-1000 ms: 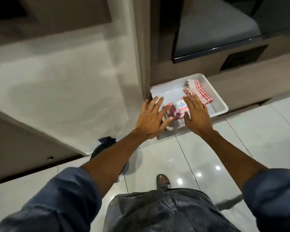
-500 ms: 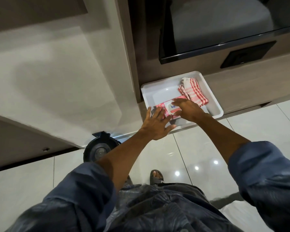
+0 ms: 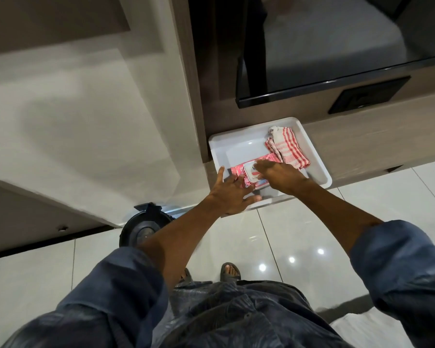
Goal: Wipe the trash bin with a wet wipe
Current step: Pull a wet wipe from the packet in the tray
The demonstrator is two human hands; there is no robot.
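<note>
A pink wet wipe pack (image 3: 237, 170) with a white flap lid lies in a white tray (image 3: 236, 133) on a low wooden ledge. My left hand (image 3: 230, 194) holds the pack's left end, fingers on top and thumb at its front edge. My right hand (image 3: 279, 175) covers the pack's right half, with its fingertips on the white flap. The black round trash bin (image 3: 142, 228) stands on the floor at the lower left, partly hidden by my left forearm.
A folded red-and-white striped cloth (image 3: 288, 146) lies in the tray's far right corner. Above the ledge hang a black screen (image 3: 312, 46) and a dark wall plate (image 3: 369, 95). A white panel slopes at the left. My sandalled feet (image 3: 230, 271) stand on glossy floor tiles.
Both hands have come down from above the tray onto the wipe pack. The left now grips its end, and the right fingertips have settled on the flap.
</note>
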